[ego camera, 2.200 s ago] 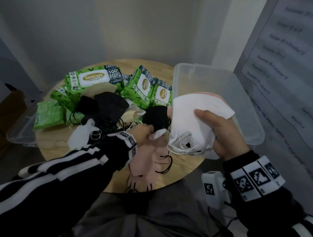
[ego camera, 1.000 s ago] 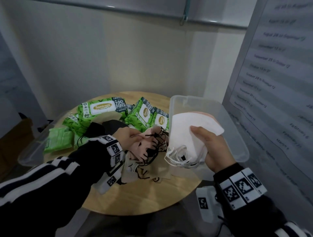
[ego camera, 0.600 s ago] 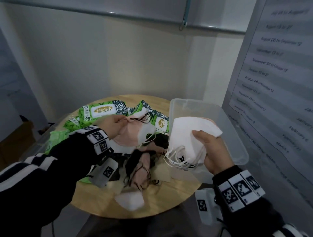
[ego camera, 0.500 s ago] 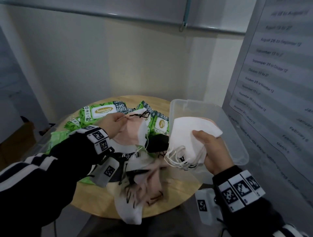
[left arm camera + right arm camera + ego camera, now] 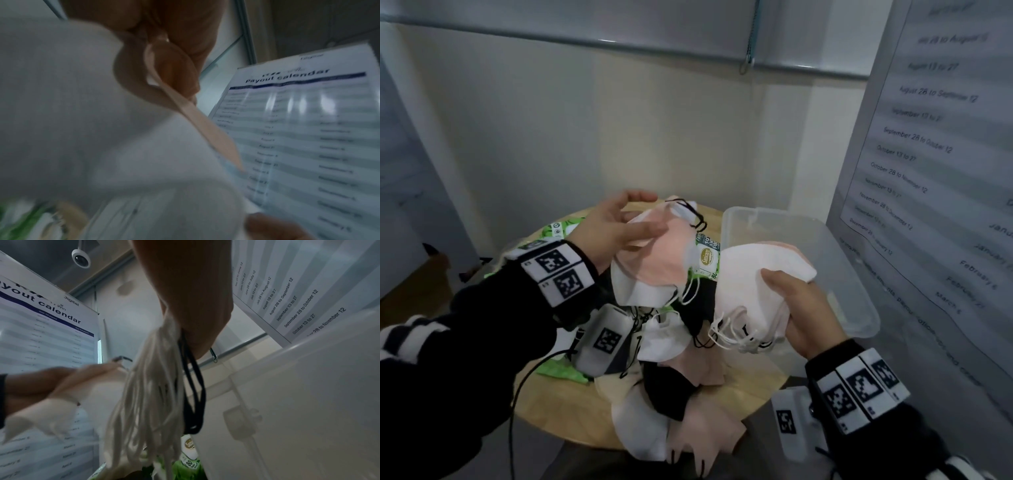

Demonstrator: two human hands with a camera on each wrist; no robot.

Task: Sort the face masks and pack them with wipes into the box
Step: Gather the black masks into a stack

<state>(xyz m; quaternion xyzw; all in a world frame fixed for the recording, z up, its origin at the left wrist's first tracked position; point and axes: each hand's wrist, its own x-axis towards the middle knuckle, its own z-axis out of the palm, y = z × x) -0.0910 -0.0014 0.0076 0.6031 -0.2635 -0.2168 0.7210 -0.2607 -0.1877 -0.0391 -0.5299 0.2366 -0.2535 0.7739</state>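
My right hand (image 5: 796, 305) grips a stack of white masks (image 5: 753, 274) just left of the clear plastic box (image 5: 825, 240). White ear loops (image 5: 148, 394) and a black loop (image 5: 195, 394) hang below that hand. My left hand (image 5: 619, 229) holds a pink mask (image 5: 664, 253) on top of a white mask (image 5: 640, 291), raised above the table and close to the right hand's stack. Its fingers (image 5: 176, 73) pinch the pink mask's edge (image 5: 197, 120). A green wipes pack (image 5: 707, 257) shows between the two bundles.
Loose black (image 5: 667, 394), white (image 5: 640, 431) and pink masks (image 5: 709, 435) lie heaped at the front edge of the round wooden table (image 5: 760, 380), some overhanging it. More green wipes packs (image 5: 558, 229) lie behind my left wrist. A printed calendar board (image 5: 928, 171) stands close on the right.
My left hand has lifted the pink and white masks higher and nearer the right hand's stack. The masks that were dropping now lie at the table's front edge. The right hand holds still.
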